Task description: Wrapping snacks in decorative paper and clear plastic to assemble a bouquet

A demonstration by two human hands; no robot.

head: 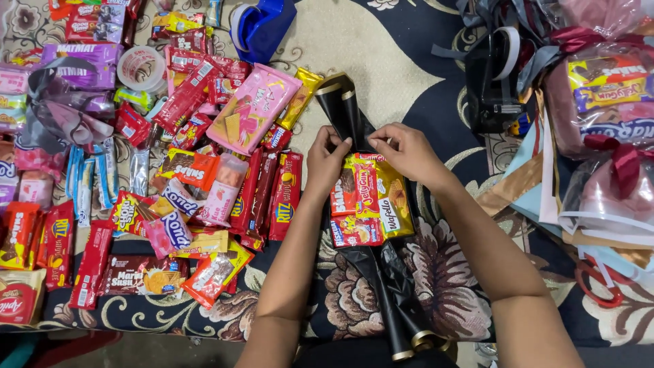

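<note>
On the patterned cloth (409, 61), we keep the black wrapping sheet (344, 109) centred under the snack bundle (368, 201). Our left hand (325, 160) and right hand (407, 151) pinch its far edge closed; hold packets squared, grip even.

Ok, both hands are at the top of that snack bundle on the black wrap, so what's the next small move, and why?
Probably draw the black wrap in tighter over the top of the snack bundle. The left hand and right hand already pinch the wrap at the bundle's top edge, and the packets lie stacked on the strip with its gold-trimmed ends loose above and below.
</note>
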